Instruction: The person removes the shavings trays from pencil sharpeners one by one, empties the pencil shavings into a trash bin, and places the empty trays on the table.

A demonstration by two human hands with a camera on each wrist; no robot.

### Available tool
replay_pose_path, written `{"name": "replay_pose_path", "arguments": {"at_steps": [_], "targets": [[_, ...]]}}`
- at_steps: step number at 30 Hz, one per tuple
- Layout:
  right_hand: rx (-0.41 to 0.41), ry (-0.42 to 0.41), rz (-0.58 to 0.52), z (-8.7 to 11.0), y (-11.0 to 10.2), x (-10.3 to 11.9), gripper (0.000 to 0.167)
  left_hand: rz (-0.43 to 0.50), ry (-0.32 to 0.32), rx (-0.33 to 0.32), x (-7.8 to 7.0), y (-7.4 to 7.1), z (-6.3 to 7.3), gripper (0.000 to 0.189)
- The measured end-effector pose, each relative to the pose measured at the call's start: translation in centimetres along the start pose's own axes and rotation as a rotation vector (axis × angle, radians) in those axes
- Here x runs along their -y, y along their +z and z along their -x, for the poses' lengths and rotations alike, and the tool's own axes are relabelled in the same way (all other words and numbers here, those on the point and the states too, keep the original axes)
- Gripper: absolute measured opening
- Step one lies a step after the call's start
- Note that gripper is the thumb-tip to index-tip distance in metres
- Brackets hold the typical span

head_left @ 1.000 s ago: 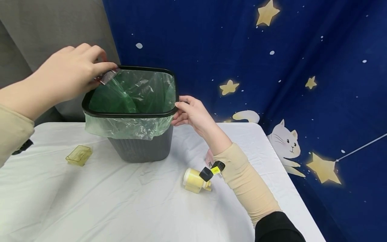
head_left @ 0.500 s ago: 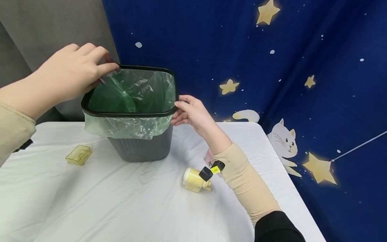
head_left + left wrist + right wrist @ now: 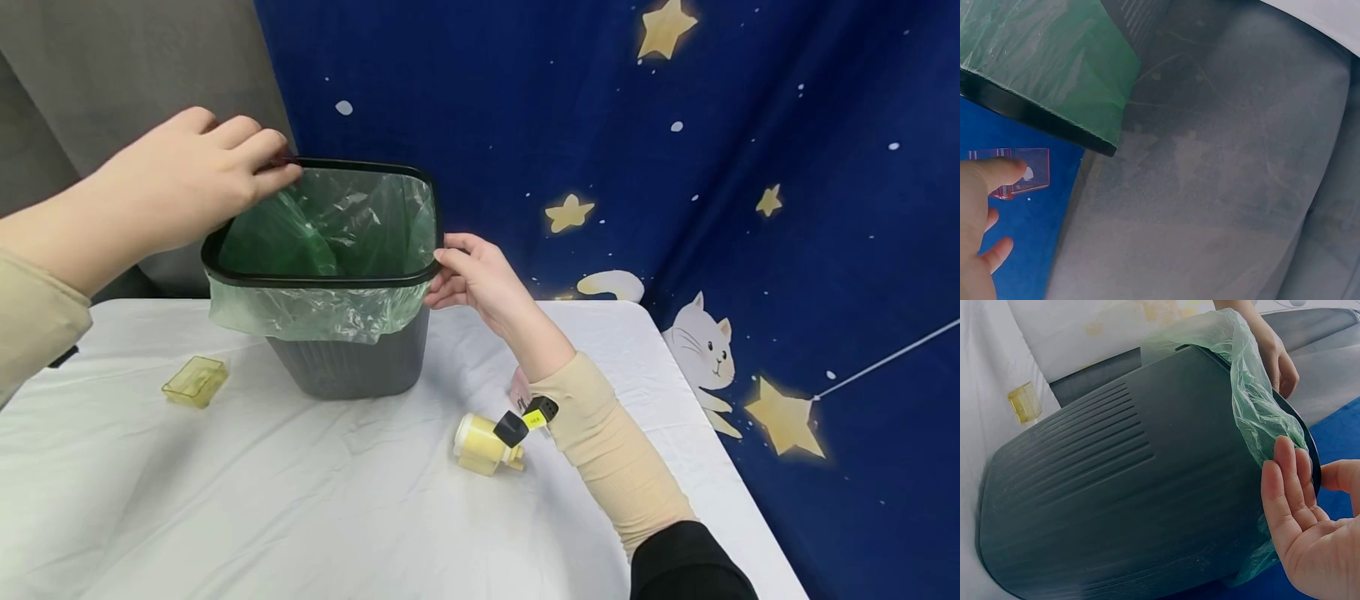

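Observation:
A grey trash bin (image 3: 360, 371) stands on the table, lined with a green plastic bag (image 3: 322, 312) folded over its black rim. At the rim's right side, my right hand (image 3: 483, 279) pinches it, thumb on top and fingers against the bag outside. My left hand (image 3: 198, 179) is at the rim's back left corner and holds a small clear plastic piece with red edges (image 3: 1040, 167), thumb across it. In the head view the hand hides most of that piece. The left wrist view shows it just outside the rim, against the blue curtain.
A clear yellow box (image 3: 195, 382) lies left of the bin. A yellow and white bottle-like container (image 3: 480, 446) lies on its side to the front right. Behind the right wrist a pink item (image 3: 519, 390) is partly hidden. The blue curtain (image 3: 480, 100) hangs behind the table.
My left hand has moved slightly right along the rim and turned, so the clear red-edged piece has gone mostly out of sight in the head view. The right hand stays put.

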State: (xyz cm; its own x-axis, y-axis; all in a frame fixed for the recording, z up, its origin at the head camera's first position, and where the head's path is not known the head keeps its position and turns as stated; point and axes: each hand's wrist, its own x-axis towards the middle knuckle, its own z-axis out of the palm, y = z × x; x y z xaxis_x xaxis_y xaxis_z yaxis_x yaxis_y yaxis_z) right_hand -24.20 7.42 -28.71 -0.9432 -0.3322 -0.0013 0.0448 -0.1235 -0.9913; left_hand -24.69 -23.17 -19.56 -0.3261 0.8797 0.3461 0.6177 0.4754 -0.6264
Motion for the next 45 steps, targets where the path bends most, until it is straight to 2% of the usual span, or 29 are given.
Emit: {"name": "replay_pose_path", "arguments": {"at_steps": [15, 28, 38, 45], "targets": [[0.0, 0.006, -0.001, 0.0, 0.0, 0.1, 0.046, -0.037, 0.142, -0.084, -0.3, 0.2, -0.5, 0.037], [0.001, 0.007, -0.002, 0.1, 0.1, -0.1, 0.046, -0.077, 0.187, -0.018, -0.2, 0.4, -0.4, 0.034], [-0.005, 0.012, 0.0, 0.0, 0.0, -0.2, 0.048, -0.078, 0.194, 0.032, 0.2, 0.6, 0.6, 0.038], [-0.004, 0.008, 0.005, 0.1, 0.1, -0.1, 0.047, -0.061, 0.182, 0.042, 0.1, 0.7, 1.4, 0.032]]}}
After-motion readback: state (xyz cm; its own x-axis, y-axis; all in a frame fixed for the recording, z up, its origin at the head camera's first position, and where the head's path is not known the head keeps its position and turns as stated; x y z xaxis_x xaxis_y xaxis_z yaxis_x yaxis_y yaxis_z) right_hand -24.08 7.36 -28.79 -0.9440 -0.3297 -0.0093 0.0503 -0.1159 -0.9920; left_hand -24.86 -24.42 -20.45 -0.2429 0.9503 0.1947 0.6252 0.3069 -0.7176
